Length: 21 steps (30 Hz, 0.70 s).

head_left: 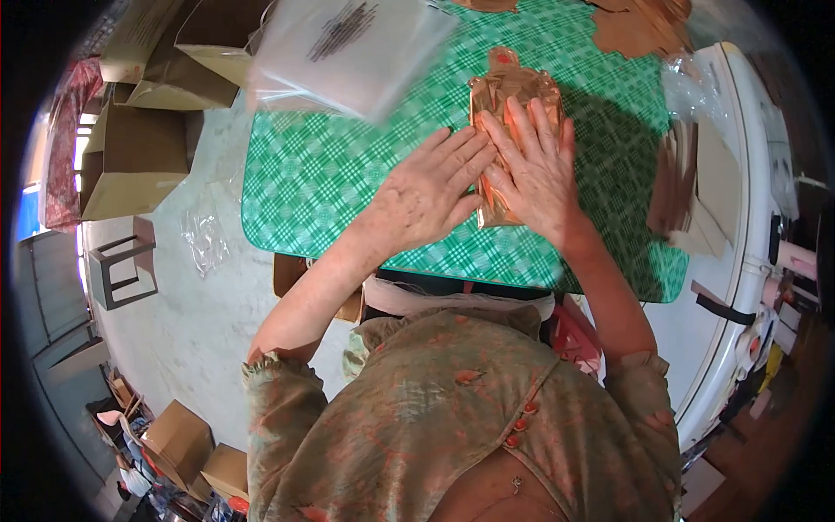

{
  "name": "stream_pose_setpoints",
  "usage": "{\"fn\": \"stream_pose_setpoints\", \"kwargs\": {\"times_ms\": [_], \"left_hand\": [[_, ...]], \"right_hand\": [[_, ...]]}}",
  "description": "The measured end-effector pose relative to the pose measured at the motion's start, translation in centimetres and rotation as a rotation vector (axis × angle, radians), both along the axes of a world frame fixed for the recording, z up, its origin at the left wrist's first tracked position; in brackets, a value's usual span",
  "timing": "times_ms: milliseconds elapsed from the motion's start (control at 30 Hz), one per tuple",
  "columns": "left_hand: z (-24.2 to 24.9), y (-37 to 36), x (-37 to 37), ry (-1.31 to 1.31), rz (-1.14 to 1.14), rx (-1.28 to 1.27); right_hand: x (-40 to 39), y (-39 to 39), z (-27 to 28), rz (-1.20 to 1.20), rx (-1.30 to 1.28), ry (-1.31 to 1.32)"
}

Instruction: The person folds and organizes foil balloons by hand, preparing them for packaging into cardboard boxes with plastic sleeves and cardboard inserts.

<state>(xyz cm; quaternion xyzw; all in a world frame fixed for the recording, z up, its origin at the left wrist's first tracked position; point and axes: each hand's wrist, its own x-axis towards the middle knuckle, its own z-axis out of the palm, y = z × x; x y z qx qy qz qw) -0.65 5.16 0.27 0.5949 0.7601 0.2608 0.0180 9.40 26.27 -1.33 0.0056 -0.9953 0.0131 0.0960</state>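
A flat, shiny copper-coloured foil balloon [500, 83], uninflated, lies lengthwise on the green checked tablecloth [304, 183]. A narrow tab sticks out at its far end, and small scalloped bits show at its upper corners. My right hand [535, 170] lies flat on top of the foil, fingers outstretched and somewhat spread. From the left, my left hand [435, 183] reaches in with straight fingers, their tips at the foil's left edge and near my right hand. Neither hand grips anything. Both hands cover much of the balloon's middle.
Clear plastic bags [348, 52] lie in a stack at the table's far left. More copper foil pieces [644, 26] are at the far right. Flat brown pieces [674, 178] and clear plastic [691, 87] sit along the right side. Open cardboard boxes [143, 165] stand left of the table.
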Motion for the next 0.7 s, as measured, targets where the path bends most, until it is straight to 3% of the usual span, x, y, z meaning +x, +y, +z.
{"fn": "stream_pose_setpoints", "kwargs": {"times_ms": [133,267,467,700], "left_hand": [[0.0,0.0,-0.2,-0.011,-0.004,-0.031],[-0.2,0.2,-0.1,0.022,-0.008,-0.054],[0.2,0.3,-0.1,0.052,-0.006,-0.058],[3.4,3.0,0.8,0.095,-0.006,-0.006]], "right_hand": [[0.3,0.4,-0.3,-0.02,-0.12,-0.013],[2.4,1.0,1.4,-0.115,-0.023,-0.013],[7.7,0.5,2.6,-0.193,-0.138,-0.024],[9.6,-0.5,1.5,-0.226,-0.175,-0.04]]}}
